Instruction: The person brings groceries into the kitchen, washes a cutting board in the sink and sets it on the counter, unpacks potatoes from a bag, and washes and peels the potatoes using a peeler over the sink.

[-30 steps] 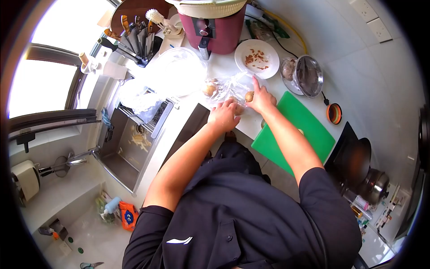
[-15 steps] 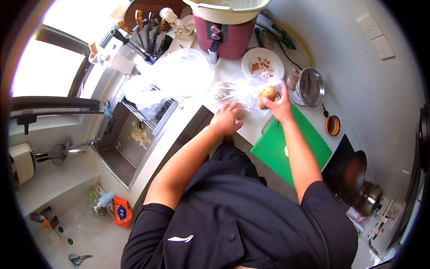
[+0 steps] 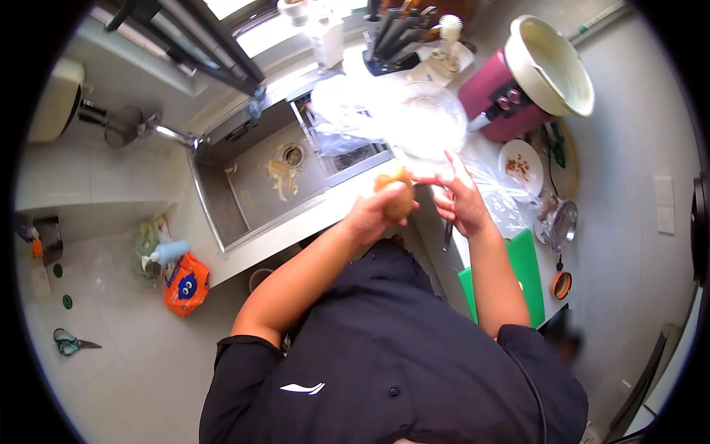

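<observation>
My left hand [image 3: 371,214] is wrapped round a yellowish-brown potato [image 3: 395,191], above the counter edge beside the sink. Just to the right is my right hand [image 3: 464,198], its index finger stretched up and its thumb side turned toward the potato. A thin tool with a dark handle [image 3: 448,235] sticks out below my right palm; its working end cannot be made out. A clear plastic bag [image 3: 503,198] lies on the counter right of that hand. Behind my right forearm is a green cutting board [image 3: 526,274], partly covered by the arm.
The metal sink [image 3: 251,200] holds pale peelings [image 3: 281,177] near its drain. Beyond are a rack with white plastic bags [image 3: 340,111], a knife block [image 3: 388,59], a maroon cooker [image 3: 503,92], a plate with brown scraps [image 3: 521,167] and a metal bowl [image 3: 563,224].
The view has turned toward the sink. The potato has passed from my right hand to my left, which has left the plastic bag. Both hands have come together near the sink's edge.
</observation>
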{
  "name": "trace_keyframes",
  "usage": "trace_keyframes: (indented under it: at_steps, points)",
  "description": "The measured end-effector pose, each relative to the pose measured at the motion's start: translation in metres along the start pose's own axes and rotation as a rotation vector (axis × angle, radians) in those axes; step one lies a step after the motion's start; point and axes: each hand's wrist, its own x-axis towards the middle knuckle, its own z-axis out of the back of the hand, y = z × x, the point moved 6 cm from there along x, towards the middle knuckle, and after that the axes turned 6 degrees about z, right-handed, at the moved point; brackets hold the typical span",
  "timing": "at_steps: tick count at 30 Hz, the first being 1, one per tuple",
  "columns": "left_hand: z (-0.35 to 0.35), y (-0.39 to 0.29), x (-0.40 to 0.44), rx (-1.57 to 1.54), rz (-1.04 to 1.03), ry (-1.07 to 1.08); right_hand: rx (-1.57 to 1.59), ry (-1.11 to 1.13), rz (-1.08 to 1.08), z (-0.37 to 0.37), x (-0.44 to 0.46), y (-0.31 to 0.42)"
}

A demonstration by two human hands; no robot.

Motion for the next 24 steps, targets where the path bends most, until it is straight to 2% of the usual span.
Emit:
trace_keyframes:
  at_steps: [1, 3, 5, 7, 9, 10, 12, 16, 18, 19, 21, 24]
  points:
    - [0.014, -0.031, -0.029, -0.033, -0.154, -0.052, 0.127, 0.072, 0.011, -0.026, 0.017, -0.002]
    - [0.075, -0.069, -0.075, 0.006, -0.282, -0.132, 0.523, 0.338, -0.115, -0.083, 0.048, -0.016]
    - [0.146, -0.106, -0.12, 0.138, -0.409, -0.318, 0.629, 0.425, -0.173, -0.139, 0.074, -0.029]
    - [0.247, -0.134, -0.153, 0.445, -0.511, -0.639, 0.572, 0.426, -0.197, -0.188, 0.1, -0.044]
    - [0.309, -0.184, -0.198, 1.255, -0.758, -1.126, 0.543, 0.43, -0.222, -0.231, 0.125, -0.067]
    - [0.33, -0.204, -0.206, 1.244, -0.754, -1.14, 0.511, 0.425, -0.218, -0.252, 0.137, -0.076]
    - [0.364, -0.241, -0.223, 1.444, -0.611, -1.333, 0.472, 0.442, -0.226, -0.287, 0.157, -0.099]
    - [0.398, -0.303, -0.214, 1.511, -0.524, -1.234, 0.489, 0.41, -0.347, -0.335, 0.194, -0.151]
    - [0.41, -0.313, -0.195, 1.484, -0.316, -1.088, 0.49, 0.394, -0.392, -0.352, 0.207, -0.171]
    - [0.416, -0.314, -0.191, 1.478, -0.305, -1.092, 0.487, 0.388, -0.417, -0.358, 0.212, -0.182]
    - [0.416, -0.31, -0.173, 1.519, -0.324, -0.843, 0.511, 0.38, -0.462, -0.365, 0.223, -0.203]
    - [0.423, -0.299, -0.173, 1.454, -0.389, -0.911, 0.595, 0.339, -0.544, -0.368, 0.241, -0.229]
